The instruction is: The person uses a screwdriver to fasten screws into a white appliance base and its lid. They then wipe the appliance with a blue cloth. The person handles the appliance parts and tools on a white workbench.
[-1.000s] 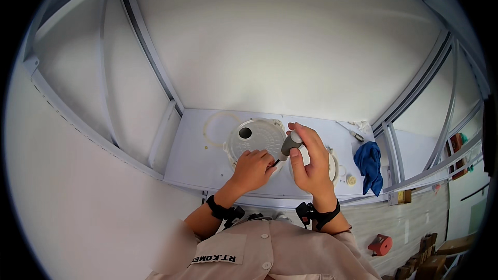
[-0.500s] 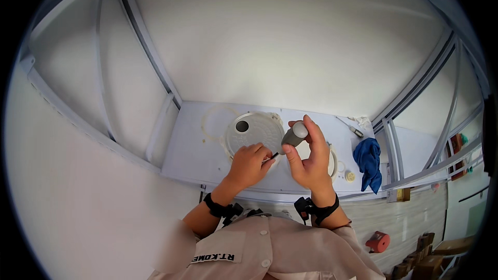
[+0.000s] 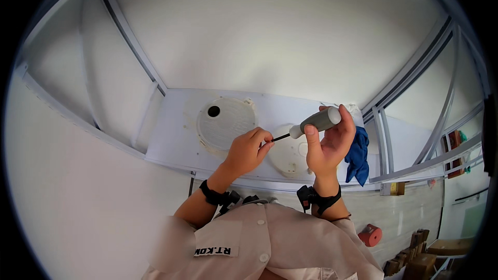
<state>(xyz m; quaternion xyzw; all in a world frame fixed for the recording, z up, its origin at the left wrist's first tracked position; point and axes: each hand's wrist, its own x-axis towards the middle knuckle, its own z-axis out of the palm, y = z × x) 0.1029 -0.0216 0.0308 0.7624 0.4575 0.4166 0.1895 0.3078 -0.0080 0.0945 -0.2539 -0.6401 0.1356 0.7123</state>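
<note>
My right hand grips a grey cylindrical tool handle, held up and tilted over a pale ledge. A thin black shaft sticks out of the handle's left end. My left hand pinches the tip of that shaft between thumb and fingers. Below the hands a round white ribbed disc with a dark hole lies flat on the ledge. A second pale round part sits to its right, partly hidden by both hands.
A crumpled blue cloth lies on the ledge by my right hand. White panels and frame rails curve around the ledge. A red object and wooden blocks sit on the floor at lower right.
The view has shifted, so the disc now lies further left. My right hand has risen and tilted the grey handle sideways. My left hand has moved from the ledge to the black shaft's tip.
</note>
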